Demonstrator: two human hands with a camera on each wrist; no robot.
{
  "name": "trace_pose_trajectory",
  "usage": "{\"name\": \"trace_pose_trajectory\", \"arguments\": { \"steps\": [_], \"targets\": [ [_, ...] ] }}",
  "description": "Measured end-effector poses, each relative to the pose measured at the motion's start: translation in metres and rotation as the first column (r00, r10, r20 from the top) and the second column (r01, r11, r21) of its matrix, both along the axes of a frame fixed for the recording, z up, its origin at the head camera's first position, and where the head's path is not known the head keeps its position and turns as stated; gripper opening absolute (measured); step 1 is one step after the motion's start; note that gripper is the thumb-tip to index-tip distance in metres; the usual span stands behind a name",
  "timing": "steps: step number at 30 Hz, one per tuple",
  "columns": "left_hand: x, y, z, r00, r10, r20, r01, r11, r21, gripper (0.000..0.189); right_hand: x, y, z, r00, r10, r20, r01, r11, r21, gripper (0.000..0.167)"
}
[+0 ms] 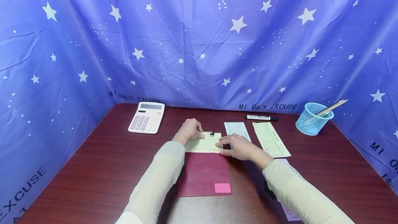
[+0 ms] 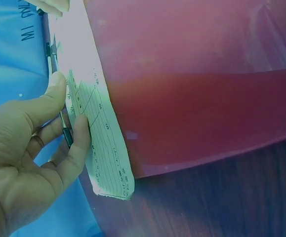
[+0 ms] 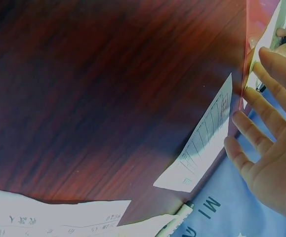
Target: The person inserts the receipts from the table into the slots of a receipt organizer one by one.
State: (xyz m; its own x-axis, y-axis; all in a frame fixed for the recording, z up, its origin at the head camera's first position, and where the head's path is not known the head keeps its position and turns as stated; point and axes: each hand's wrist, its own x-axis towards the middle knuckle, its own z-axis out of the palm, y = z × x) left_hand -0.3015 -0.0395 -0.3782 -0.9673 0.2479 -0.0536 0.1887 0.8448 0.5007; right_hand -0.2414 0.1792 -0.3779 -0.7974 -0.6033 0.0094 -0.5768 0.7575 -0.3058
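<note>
A dark pink folder (image 1: 203, 174) lies on the table, with a yellow-green printed form (image 1: 203, 146) across its far end. At that end is a metal clip (image 2: 62, 118) with black tips. My left hand (image 1: 189, 130) pinches the clip between thumb and fingers, one fingertip resting over the form in the left wrist view. My right hand (image 1: 237, 146) reaches in from the other side, fingers extended, fingertips at the form's right edge. In the right wrist view its palm faces the camera and holds nothing. Part of the form is hidden under the left hand.
Right of the folder lie a white slip (image 1: 237, 129), another yellow-green form (image 1: 270, 139) and a purple sheet (image 1: 290, 213) partly under the right sleeve. Behind them is a marker (image 1: 261, 117). A blue mesh pen cup (image 1: 314, 120) stands far right, a calculator (image 1: 147, 117) back left.
</note>
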Motion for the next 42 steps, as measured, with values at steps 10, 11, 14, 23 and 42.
{"name": "trace_pose_trajectory", "arguments": {
  "steps": [10, 11, 14, 23, 42],
  "targets": [
    [-0.001, 0.000, -0.003, 1.000, 0.008, -0.022, -0.007, 1.000, 0.020, 0.015, 0.002, -0.001, 0.003, 1.000, 0.002, -0.006, -0.002, 1.000, 0.001, 0.028],
    [-0.001, 0.000, -0.004, 1.000, 0.010, -0.021, -0.010, 1.000, 0.021, 0.015, 0.002, -0.001, 0.003, 1.000, 0.002, -0.007, -0.002, 1.000, 0.000, 0.028],
    [-0.002, 0.001, -0.004, 1.000, 0.019, -0.010, -0.019, 1.000, 0.025, 0.016, 0.002, -0.001, 0.004, 1.000, 0.004, -0.014, -0.004, 1.000, -0.001, 0.027],
    [-0.002, 0.002, -0.004, 1.000, 0.016, -0.004, -0.016, 1.000, 0.026, 0.016, 0.002, -0.001, 0.003, 1.000, -0.011, -0.009, 0.011, 1.000, 0.006, 0.027],
    [-0.012, -0.006, -0.016, 0.998, -0.036, -0.048, 0.038, 0.998, 0.057, 0.017, -0.001, -0.001, 0.002, 1.000, -0.011, 0.001, 0.011, 1.000, 0.017, 0.025]
  ]
}}
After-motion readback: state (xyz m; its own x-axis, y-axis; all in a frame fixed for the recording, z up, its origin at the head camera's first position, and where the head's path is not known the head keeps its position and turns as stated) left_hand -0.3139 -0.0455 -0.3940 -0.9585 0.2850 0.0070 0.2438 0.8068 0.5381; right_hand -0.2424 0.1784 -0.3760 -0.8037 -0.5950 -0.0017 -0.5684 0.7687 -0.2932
